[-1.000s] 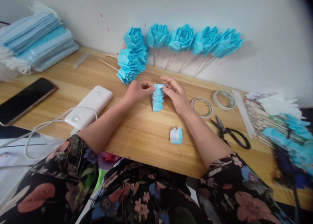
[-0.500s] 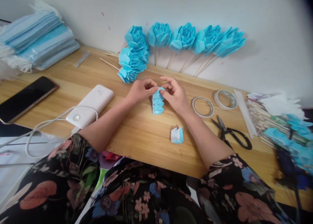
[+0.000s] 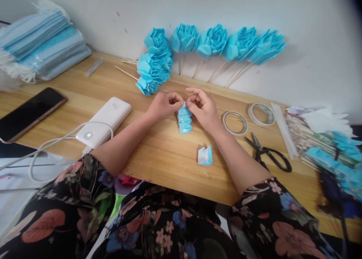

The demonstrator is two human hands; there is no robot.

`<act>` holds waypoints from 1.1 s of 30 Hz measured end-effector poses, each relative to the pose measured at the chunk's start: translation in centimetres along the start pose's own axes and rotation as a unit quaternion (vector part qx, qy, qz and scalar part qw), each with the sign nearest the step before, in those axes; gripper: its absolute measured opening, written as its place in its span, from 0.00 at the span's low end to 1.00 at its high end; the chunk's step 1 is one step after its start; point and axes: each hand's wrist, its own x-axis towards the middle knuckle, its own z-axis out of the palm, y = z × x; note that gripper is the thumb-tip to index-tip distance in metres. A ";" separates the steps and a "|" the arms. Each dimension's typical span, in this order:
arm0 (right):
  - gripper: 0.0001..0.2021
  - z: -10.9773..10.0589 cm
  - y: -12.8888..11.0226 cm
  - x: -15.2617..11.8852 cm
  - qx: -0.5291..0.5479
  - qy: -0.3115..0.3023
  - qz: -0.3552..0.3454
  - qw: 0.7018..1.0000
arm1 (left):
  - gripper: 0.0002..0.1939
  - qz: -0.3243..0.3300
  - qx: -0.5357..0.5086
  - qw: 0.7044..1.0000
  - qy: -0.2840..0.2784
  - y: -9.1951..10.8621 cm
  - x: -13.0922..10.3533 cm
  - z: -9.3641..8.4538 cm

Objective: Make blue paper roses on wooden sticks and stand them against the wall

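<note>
A strip of overlapping blue folded pieces hangs below my fingertips at the middle of the table. My left hand pinches the strip's top end from the left. From the right, my right hand pinches the same end between thumb and index finger, its other fingers curled or raised. The two sets of fingertips are close together and cover part of the top piece. A small blue and white folded piece lies on the wood beside my right forearm.
Blue flowers on sticks lean on the wall behind. Two tape rolls, black scissors and a pile of sticks are at right. A power bank, phone and masks are at left.
The blue strip has shifted slightly to the right and its lower end has swung a little. My fingertips have moved slightly at its top, still pinching.
</note>
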 end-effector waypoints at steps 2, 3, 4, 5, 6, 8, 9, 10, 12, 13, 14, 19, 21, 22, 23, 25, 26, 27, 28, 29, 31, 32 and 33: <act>0.17 0.0 0.2 0.0 0.001 0.004 0.004 1.000 | 0.04 0.000 -0.002 1.000 -0.004 -0.1 0.0 0.0; 0.17 0.0 0.3 0.1 0.005 0.005 0.005 1.000 | 0.04 0.000 -0.001 1.000 -0.002 -0.1 0.0 0.0; 0.17 -0.1 0.4 0.1 0.013 0.005 0.005 1.000 | 0.04 0.001 0.001 1.000 0.002 -0.2 0.0 0.0; 0.16 -0.2 0.5 0.1 0.021 0.007 0.004 1.000 | 0.04 0.002 0.005 1.000 0.008 -0.2 0.1 -0.1; 0.16 -0.2 0.6 0.1 0.028 0.010 0.002 1.000 | 0.04 0.004 0.009 1.000 0.016 -0.3 0.1 -0.1; 0.16 -0.3 0.7 0.2 0.034 0.015 0.000 0.999 | 0.04 0.008 0.015 0.999 0.027 -0.4 0.2 -0.2; 0.16 -0.4 0.8 0.2 0.034 0.014 0.002 0.999 | 0.04 0.009 0.016 0.999 0.029 -0.4 0.3 -0.2; 0.17 -0.4 0.8 0.2 0.034 0.011 0.005 0.999 | 0.04 0.010 0.015 0.999 0.029 -0.4 0.3 -0.3; 0.19 -0.3 0.9 0.3 0.034 0.004 0.009 0.999 | 0.05 0.011 0.008 0.999 0.029 -0.3 0.2 -0.3; 0.20 -0.3 0.9 0.3 0.035 0.004 0.009 0.999 | 0.07 0.012 0.003 0.999 0.031 -0.3 0.2 -0.3; 0.20 -0.3 1.0 0.4 0.035 0.007 0.008 0.999 | 0.08 0.013 -0.004 0.999 0.032 -0.2 0.1 -0.3; 0.19 -0.3 1.3 0.5 0.026 0.015 -0.006 1.000 | 0.08 0.008 -0.047 0.998 0.037 -0.5 0.2 -0.2; 0.19 -0.4 1.3 0.5 0.023 0.016 -0.013 1.000 | 0.06 0.005 -0.066 0.997 0.051 -0.6 0.3 -0.3; 0.19 -0.4 1.3 0.4 0.023 0.019 -0.015 0.999 | 0.06 0.005 -0.072 0.996 0.056 -0.6 0.4 -0.3; 0.19 -0.4 1.3 0.4 0.024 0.021 -0.015 0.999 | 0.06 0.007 -0.073 0.996 0.056 -0.6 0.4 -0.4; 0.19 -0.4 1.2 0.4 0.029 0.025 -0.010 0.999 | 0.08 0.008 -0.065 0.997 0.045 -0.4 0.4 -0.5; 0.19 -0.3 1.2 0.4 0.031 0.026 -0.005 0.999 | 0.09 0.006 -0.058 0.998 0.037 -0.3 0.4 -0.5; 0.19 -0.3 1.1 0.4 0.030 0.024 0.000 0.999 | 0.09 0.003 -0.051 0.998 0.031 -0.2 0.3 -0.5; 0.19 -0.3 1.1 0.4 0.027 0.022 0.005 0.999 | 0.08 -0.002 -0.042 0.999 0.028 -0.2 0.3 -0.6; 0.20 -0.3 1.0 0.4 0.024 0.020 0.009 0.999 | 0.08 -0.006 -0.032 0.999 0.027 -0.2 0.3 -0.6; 0.21 -0.4 0.9 0.4 0.021 0.017 0.015 1.000 | 0.07 -0.010 -0.008 0.999 0.030 -0.3 0.2 -0.5; 0.21 -0.4 0.8 0.3 0.022 0.019 0.017 0.999 | 0.08 -0.011 0.002 0.999 0.032 -0.3 0.2 -0.5; 0.21 -0.4 0.8 0.3 0.025 0.021 0.018 0.999 | 0.08 -0.011 0.008 0.999 0.033 -0.4 0.2 -0.5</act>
